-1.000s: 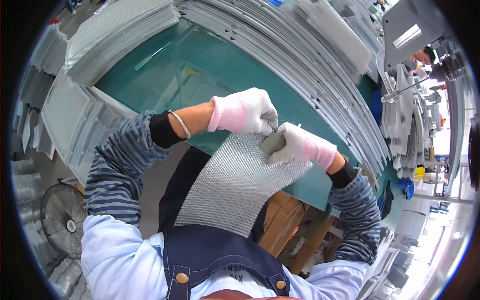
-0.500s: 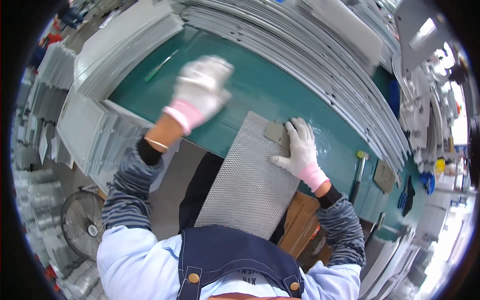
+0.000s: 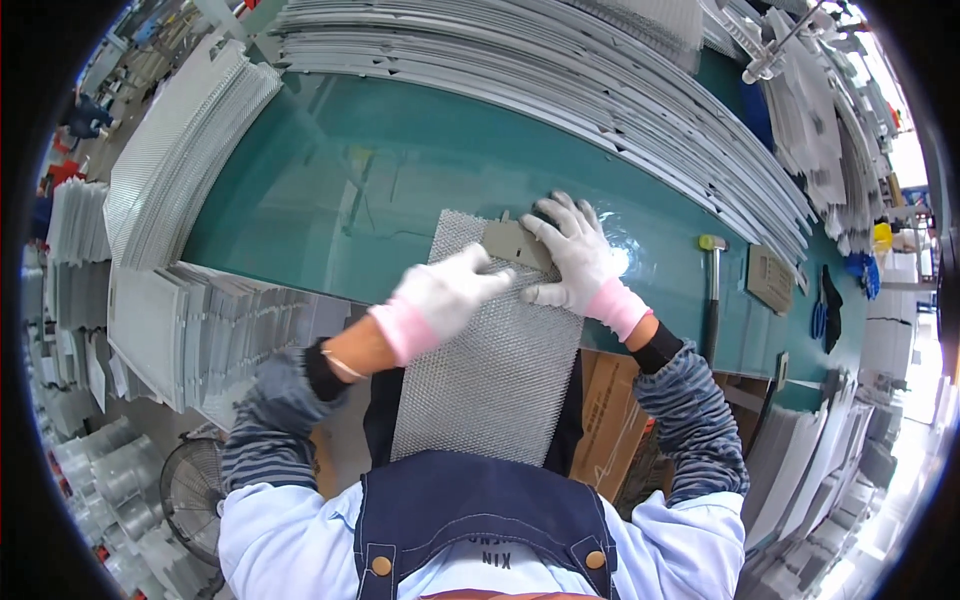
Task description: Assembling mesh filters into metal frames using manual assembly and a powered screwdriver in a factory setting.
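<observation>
A silvery mesh panel [image 3: 480,370] slants from the green work table toward my lap. On its far end lies a small flat grey-beige plate [image 3: 518,244] with a narrow tab. My right hand [image 3: 575,255], in a white glove with a pink cuff, is open beside the plate's right edge, fingers spread and thumb over the mesh. My left hand [image 3: 450,295], gloved alike, is closed above the mesh, just left of and nearer than the plate. Its fingers curl toward the plate; what they hold is hidden by the glove and blur.
A hammer [image 3: 712,290] with a yellowish head lies at right, near a stack of grey-beige plates [image 3: 768,280] and a blue-handled tool [image 3: 820,318]. Long metal strips [image 3: 560,80] line the table's far side. Mesh panels [image 3: 185,150] pile at left; a cardboard box [image 3: 605,415] sits below.
My left hand has come from the table's far left, nearer and right, over the mesh. The green-handled tool no longer shows on the table. My right hand stays by the plate; the view has shifted.
</observation>
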